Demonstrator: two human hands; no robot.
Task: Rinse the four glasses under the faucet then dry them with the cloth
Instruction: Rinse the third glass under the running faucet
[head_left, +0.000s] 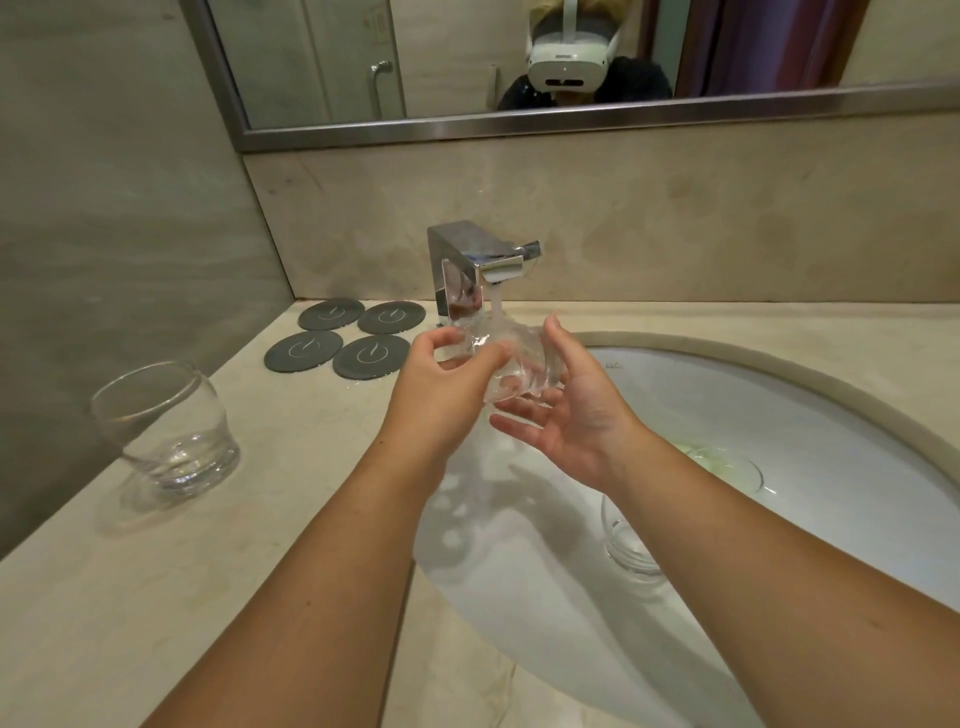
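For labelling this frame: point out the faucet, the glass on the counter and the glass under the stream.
faucet (460, 244), head view, top of its chrome body.
glass on the counter (166, 431), head view, its side wall.
glass under the stream (527, 364), head view, its clear wall.

glass (165, 429) on left counter (291, 467), coasters (347, 336) behind

A clear glass (501, 364) is held beneath the chrome faucet (467, 270), water streaming over it; a second glass (166, 431) stands upright on the counter (260, 519), left; a third glass (631, 545) and a fourth glass (727, 467) sit in the basin (779, 405).
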